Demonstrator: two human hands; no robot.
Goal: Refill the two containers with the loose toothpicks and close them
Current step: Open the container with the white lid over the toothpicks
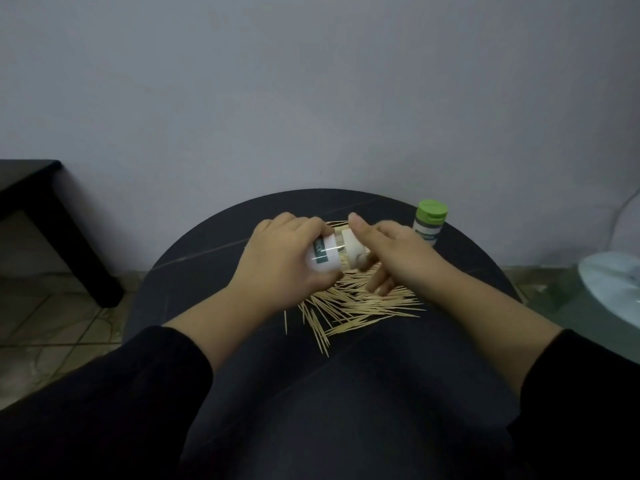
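Note:
My left hand (277, 254) grips a white toothpick container (332, 252), tilted on its side above the round black table (214, 271), its mouth pointing right. My right hand (398, 251) is at that mouth, thumb up along the container's top and fingers curled under it over the pile; whether it holds toothpicks is hidden. A heap of loose toothpicks (349, 306) lies under and in front of both hands. A second container (429, 220) with its green lid on stands upright at the table's far right.
A dark side table (45, 216) stands on the tiled floor at the left. A glass table (571, 320) bearing a pale round object (613, 289) is at the right. A plain wall runs close behind the black table.

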